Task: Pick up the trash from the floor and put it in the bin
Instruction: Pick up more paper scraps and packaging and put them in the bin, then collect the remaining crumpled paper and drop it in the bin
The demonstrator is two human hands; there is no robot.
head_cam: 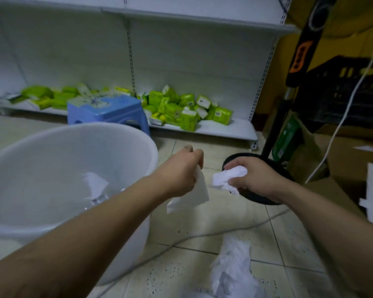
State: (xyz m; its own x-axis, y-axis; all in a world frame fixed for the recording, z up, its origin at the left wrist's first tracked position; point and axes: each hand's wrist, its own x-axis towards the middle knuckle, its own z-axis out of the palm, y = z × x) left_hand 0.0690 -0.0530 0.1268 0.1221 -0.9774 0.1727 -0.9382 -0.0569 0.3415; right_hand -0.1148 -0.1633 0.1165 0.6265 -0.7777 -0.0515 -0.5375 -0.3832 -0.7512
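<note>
two hands (182,171) (253,179), each gripping one tissue (194,193) (226,177), one bin (138,138)

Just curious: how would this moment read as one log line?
left hand: holds tissue | right hand: holds crumpled paper | bin: left

White shelving unit (181,61) along back wall. Green packets (181,108) heaped on its bottom shelf. Blue plastic stool (108,112) on floor just before it. Right: black fan stand (297,67), round base (265,179) on tiles; white cable (340,121) hanging; dark crate (342,87), possibly plastic.
</note>
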